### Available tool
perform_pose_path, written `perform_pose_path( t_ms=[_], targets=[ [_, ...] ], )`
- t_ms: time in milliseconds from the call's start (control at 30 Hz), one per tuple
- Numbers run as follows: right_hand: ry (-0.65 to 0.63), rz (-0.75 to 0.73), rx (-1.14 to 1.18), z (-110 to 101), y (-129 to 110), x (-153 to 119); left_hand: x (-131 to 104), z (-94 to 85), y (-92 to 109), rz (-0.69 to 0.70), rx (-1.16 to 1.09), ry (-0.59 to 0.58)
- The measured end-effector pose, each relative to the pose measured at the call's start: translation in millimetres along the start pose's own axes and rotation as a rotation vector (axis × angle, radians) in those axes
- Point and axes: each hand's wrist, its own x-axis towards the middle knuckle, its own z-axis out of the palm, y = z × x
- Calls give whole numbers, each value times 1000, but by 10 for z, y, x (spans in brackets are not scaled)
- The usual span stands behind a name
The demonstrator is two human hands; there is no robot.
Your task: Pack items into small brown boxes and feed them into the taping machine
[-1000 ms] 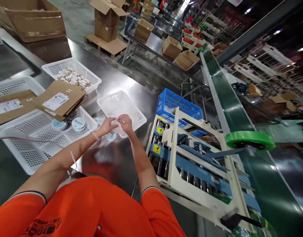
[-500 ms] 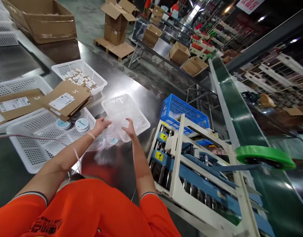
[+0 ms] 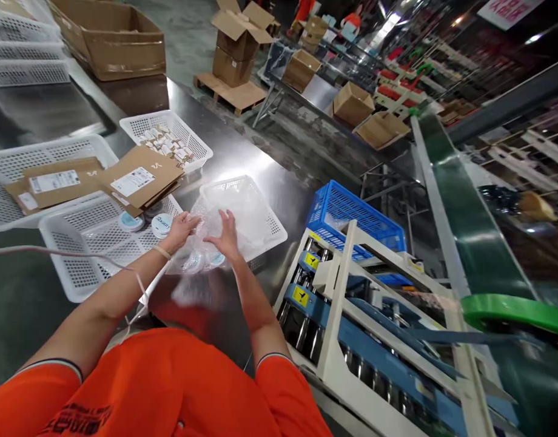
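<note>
My left hand (image 3: 182,229) pinches the edge of a sheet of clear bubble wrap (image 3: 205,210). My right hand (image 3: 225,237) lies over the same wrap, thumb and fingers spread apart. Two round tins or jars with pale blue labels (image 3: 216,260) show through the plastic just below my hands. Behind the wrap stands a white perforated basket (image 3: 274,233) holding translucent plastic sheets (image 3: 249,215). To the left of my left hand, white-lidded round containers (image 3: 161,225) sit in another white basket (image 3: 72,276), partly under flat cardboard mailers (image 3: 140,176).
A basket of small white-and-brown pieces (image 3: 167,144) stands at the back of the metal table (image 3: 242,152). On the right are a roller machine (image 3: 333,315), a blue crate (image 3: 356,212) and a green conveyor belt (image 3: 470,212). A cable (image 3: 92,254) crosses the left basket.
My right hand has moved left and up over the bubble wrap, closer to my left hand. The wrap is drawn up between the hands. The view has swung slightly left.
</note>
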Motion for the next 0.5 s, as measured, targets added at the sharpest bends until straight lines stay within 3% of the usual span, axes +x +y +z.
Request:
perform_pose_path(
  t_ms=[67, 100, 267, 367, 500],
  targets=[
    [-110, 18, 3, 87, -110, -5, -26, -53, 23, -6, -27, 10],
    [-102, 61, -9, 68, -114, 2, -31, -117, 61, -5, -42, 25],
    [242, 357, -82, -382, 99, 169, -99, -695, 405, 19, -120, 111],
    [238, 469, -35, -589, 111, 292, -260, -980, 556, -2, -177, 57],
    [263, 535, 35, -738, -101, 298, -507, -1172, 608, -40, -232, -21]
  ],
)
